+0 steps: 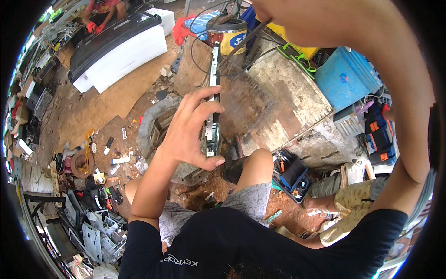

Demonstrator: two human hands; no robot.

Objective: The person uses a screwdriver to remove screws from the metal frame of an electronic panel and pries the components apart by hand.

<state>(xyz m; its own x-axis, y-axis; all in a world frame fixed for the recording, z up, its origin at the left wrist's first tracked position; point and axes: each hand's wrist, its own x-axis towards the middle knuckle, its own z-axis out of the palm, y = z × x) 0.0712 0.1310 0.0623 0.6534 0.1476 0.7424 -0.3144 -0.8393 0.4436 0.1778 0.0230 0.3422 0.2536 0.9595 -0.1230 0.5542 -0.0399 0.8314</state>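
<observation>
My left hand [190, 128] grips a long, narrow circuit board or metal strip [213, 88] held on edge, with dark cables running from its top end. The strip stands over a worn wooden board [283, 97]. My right arm is raised high across the upper right of the view, and my right hand [265, 11] is mostly cut off at the top edge, so what it holds is hidden. I sit with bare knees [255, 160] above red earth.
A yellow and brown can [228, 35] stands behind the strip. A blue plastic container [346, 76] lies at right. A black tool pouch [292, 174] sits by my knee. A large white and black appliance casing [116, 51] lies at upper left, where another person works. Scrap electronics pile at lower left.
</observation>
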